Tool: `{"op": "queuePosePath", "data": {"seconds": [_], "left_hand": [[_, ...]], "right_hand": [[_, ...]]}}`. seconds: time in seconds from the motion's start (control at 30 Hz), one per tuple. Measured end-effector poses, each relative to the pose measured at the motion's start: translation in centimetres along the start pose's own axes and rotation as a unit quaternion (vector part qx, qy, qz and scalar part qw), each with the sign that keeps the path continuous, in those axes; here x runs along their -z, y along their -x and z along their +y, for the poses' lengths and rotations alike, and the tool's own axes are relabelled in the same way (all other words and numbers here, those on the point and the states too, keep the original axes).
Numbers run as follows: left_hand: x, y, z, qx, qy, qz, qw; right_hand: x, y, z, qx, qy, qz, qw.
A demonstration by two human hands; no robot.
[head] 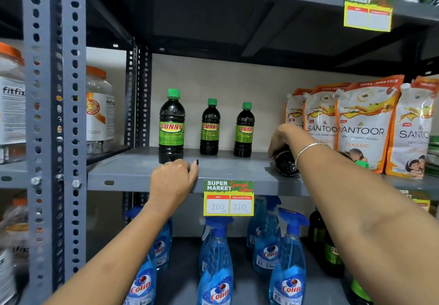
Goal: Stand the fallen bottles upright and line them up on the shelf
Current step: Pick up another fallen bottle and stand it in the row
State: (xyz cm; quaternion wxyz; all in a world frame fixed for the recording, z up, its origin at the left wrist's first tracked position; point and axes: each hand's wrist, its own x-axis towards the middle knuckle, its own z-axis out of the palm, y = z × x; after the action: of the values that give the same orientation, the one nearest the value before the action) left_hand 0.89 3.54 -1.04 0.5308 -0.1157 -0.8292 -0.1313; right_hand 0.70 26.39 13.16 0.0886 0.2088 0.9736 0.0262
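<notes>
Three dark bottles with green caps and green "Sunny" labels stand upright on the grey shelf (133, 174): a near one at the left (171, 126), a middle one (210, 127) and a right one (244, 131). A fourth dark bottle (286, 163) lies on its side further right, its base facing me. My right hand (285, 138) is closed over the top of this fallen bottle. My left hand (174, 179) rests curled on the shelf's front edge, just in front of the left bottle, holding nothing.
White and orange Santoor hand wash pouches (363, 126) stand at the shelf's right, close behind the fallen bottle. A price tag (228, 198) hangs on the shelf edge. Blue Colin spray bottles (217, 264) fill the shelf below. Perforated upright posts (54, 114) and jars (99, 107) stand at left.
</notes>
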Motion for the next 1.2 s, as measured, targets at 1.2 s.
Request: {"op": "queuePosePath", "data": {"seconds": [1.2], "left_hand": [[0.0, 0.0, 0.0, 0.012, -0.003, -0.016, 1.000]], "right_hand": [[-2.7, -1.8, -9.0, 0.269, -0.687, 0.144, 0.660]]}}
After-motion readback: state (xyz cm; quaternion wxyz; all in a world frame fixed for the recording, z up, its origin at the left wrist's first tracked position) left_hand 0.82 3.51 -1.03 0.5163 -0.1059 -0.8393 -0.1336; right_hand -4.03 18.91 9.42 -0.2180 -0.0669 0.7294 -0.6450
